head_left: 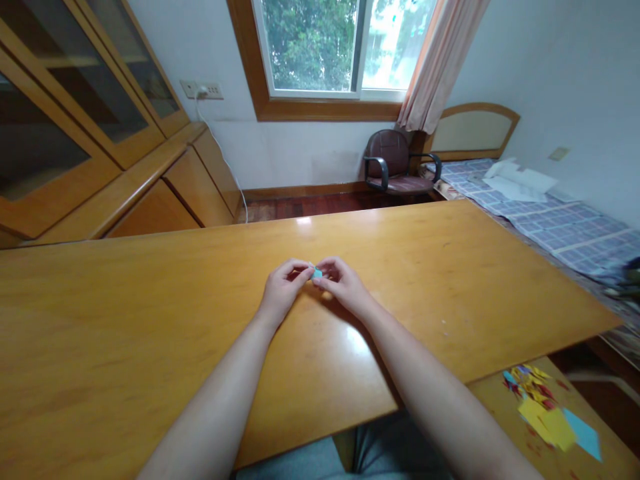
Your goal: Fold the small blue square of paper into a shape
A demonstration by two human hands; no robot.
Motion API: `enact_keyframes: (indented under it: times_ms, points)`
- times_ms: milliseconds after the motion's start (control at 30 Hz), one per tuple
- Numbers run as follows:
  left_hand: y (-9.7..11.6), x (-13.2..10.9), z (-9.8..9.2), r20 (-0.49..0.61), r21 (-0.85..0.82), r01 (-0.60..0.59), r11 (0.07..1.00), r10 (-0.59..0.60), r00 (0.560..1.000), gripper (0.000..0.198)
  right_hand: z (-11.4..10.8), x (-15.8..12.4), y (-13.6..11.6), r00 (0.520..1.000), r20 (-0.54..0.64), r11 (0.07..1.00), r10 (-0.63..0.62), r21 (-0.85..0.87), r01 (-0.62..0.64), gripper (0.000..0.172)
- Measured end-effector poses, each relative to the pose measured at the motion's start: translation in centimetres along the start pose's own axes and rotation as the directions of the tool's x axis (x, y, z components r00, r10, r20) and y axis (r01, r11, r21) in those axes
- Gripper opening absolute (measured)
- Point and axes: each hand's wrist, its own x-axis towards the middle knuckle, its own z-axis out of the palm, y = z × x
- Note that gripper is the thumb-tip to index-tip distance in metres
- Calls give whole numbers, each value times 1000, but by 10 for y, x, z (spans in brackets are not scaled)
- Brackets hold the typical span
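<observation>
Between my two hands is a small light-blue piece of folded paper, held a little above the wooden table. My left hand pinches its left side between thumb and fingers. From the right, my right hand grips the same paper with thumb and bent fingers. Much of the paper is covered by the fingertips, so its exact folded shape cannot be made out.
A lower surface at the right bears yellow paper sheets, a light-blue sheet and a pile of small colourful folded papers. Beyond the table stand a chair, a bed and a wooden cabinet.
</observation>
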Motion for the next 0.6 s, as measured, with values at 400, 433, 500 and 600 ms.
enact_keyframes:
  times_ms: [400,433,500,600]
  points:
    - [-3,1,0,-14,-69,52,996,-53,998,23,0,-1,3,1000,-14,998,-18,-68,17,25]
    - [-2,2,0,1,-71,58,996,-58,998,24,0,-1,3,1000,-12,997,-22,-71,21,24]
    - [-2,2,0,33,-73,63,995,-60,998,28,-1,-1,2,1000,-8,997,-26,-73,26,24]
    - [-3,2,-1,59,-105,72,992,-66,996,35,-1,-2,-1,1000,1,998,-29,-58,29,23]
